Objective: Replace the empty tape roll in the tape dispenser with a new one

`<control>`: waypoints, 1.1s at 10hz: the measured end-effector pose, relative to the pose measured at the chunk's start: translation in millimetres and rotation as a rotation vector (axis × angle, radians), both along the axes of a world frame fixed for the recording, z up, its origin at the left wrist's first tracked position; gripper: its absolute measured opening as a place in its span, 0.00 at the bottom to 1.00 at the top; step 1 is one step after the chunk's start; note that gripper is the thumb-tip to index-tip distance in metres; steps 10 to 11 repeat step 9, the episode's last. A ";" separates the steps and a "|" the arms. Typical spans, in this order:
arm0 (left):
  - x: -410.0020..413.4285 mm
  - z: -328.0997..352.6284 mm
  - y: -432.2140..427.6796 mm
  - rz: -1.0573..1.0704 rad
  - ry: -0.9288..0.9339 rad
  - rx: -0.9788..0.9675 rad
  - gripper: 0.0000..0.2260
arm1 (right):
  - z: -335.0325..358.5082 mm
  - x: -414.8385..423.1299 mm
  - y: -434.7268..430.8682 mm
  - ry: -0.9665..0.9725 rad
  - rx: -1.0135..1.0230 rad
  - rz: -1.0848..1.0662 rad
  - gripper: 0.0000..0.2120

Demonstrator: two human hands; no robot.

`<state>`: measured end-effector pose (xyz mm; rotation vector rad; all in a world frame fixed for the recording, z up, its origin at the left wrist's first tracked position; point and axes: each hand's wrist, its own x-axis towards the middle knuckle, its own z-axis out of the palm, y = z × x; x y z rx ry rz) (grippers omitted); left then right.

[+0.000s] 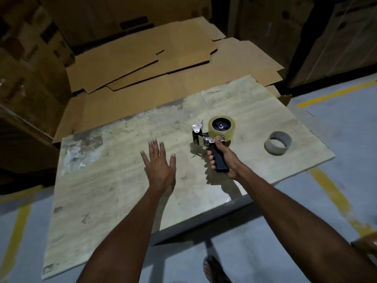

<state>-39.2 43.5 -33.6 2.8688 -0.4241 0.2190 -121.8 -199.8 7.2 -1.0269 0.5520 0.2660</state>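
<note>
My right hand (223,158) fingers wrapped round black-handled metal tape dispenser (210,141) carrying clear tape roll (221,126), left hand (160,162) fingers spread wide over pale worn desk (114,180), empty grey cardboard core (277,142) near desk's right edge

Flattened cardboard sheets (155,64) lie beyond the worn table (114,193).

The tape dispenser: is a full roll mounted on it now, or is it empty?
Full. A thick clear tape roll sits on the tape dispenser, held by the right hand; the empty core lies apart on the table.
</note>
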 end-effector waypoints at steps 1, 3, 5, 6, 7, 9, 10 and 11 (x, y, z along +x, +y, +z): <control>17.8 -5.7 -2.6 -0.051 0.109 -0.080 0.30 | -11.2 25.4 6.1 0.033 0.029 0.039 0.30; 30.9 -40.2 3.5 -0.213 0.359 -0.062 0.30 | -39.4 42.2 4.4 0.106 -0.002 0.084 0.33; 17.5 -55.2 -1.8 -0.185 0.318 -0.022 0.29 | -37.0 36.1 -0.5 0.118 -0.496 0.079 0.38; 11.9 -52.2 -6.2 -0.154 0.338 -0.005 0.28 | -35.5 34.9 -3.9 0.123 -0.873 0.134 0.35; 3.7 -46.2 -6.6 -0.130 0.386 0.010 0.28 | -29.8 24.5 -3.4 0.113 -0.928 0.137 0.34; -19.3 -14.2 -6.4 -0.117 0.517 0.105 0.29 | -23.6 -6.2 -5.8 0.090 -1.131 0.218 0.33; -19.3 -14.2 -6.4 -0.117 0.517 0.105 0.29 | -23.6 -6.2 -5.8 0.090 -1.131 0.218 0.33; -19.3 -14.2 -6.4 -0.117 0.517 0.105 0.29 | -23.6 -6.2 -5.8 0.090 -1.131 0.218 0.33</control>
